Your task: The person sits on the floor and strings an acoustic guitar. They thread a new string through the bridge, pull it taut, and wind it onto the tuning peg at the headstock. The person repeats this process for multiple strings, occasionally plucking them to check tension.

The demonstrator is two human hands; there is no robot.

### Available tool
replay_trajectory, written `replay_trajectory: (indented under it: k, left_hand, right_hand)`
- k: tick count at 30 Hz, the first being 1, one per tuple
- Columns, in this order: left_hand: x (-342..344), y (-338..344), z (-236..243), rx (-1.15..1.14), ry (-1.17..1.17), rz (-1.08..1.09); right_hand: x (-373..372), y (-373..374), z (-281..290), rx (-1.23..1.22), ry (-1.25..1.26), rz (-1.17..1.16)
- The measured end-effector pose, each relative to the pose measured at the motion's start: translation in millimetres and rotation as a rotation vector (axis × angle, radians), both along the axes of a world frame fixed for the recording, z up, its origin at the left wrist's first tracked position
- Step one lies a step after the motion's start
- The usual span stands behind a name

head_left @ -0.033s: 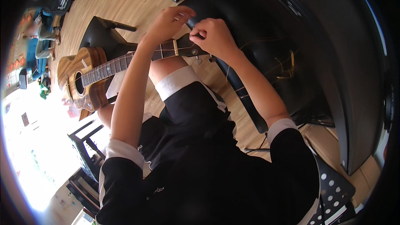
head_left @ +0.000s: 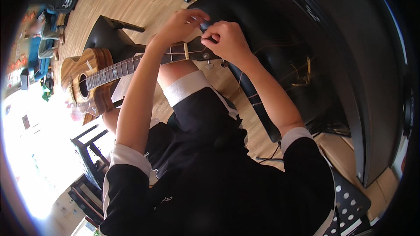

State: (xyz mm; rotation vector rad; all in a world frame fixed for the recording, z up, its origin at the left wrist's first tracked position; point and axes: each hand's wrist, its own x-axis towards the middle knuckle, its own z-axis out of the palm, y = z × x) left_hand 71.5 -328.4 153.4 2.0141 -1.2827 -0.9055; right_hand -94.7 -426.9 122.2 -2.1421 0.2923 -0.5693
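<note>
A small wooden ukulele (head_left: 98, 78) lies across my lap, body to the left and neck pointing right. Beside its dark headstock (head_left: 199, 49), my right hand (head_left: 227, 39) is closed in a pinch; the thing between its fingertips is too small to make out. Just left of it, above the upper neck, my left hand (head_left: 181, 25) has its fingers bent and apart, with nothing visible in them. Silver tuning pegs (head_left: 209, 64) stick out on the headstock's near side. A thin loose string hangs by the right hand.
A black padded bench (head_left: 280, 61) stands to the right, with yellowish coiled string (head_left: 304, 76) on it. Behind the ukulele is a black stool (head_left: 107, 35). A large black cabinet-like body (head_left: 372, 105) rises at far right. A person (head_left: 46, 39) sits far left.
My left hand has shifted slightly right, closer to my right hand. The right hand keeps its pinch at the headstock, and the ukulele stays in place.
</note>
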Motion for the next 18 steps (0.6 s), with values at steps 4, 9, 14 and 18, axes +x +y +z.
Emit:
replay_trajectory:
  k: [4,9,14,18]
  left_hand:
    - [-0.7,-11.8,-12.2,0.217,0.087,-0.027]
    - [10.8,-23.8,-16.6,0.226,0.174,-0.167]
    - [12.1,-23.6,-5.5,0.266,0.13,-0.163]
    - [2.0,-21.8,-7.2,0.274,-0.08,-0.16]
  right_hand:
    - [-2.7,-1.2,1.3,0.023,-0.058,-0.005]
    - [-3.6,1.1,-0.7,0.03,-0.06,-0.014]
    - [-2.5,-0.9,0.5,0.036,-0.016,-0.002]
    - [-2.0,-0.6,2.7,0.027,-0.012,0.002]
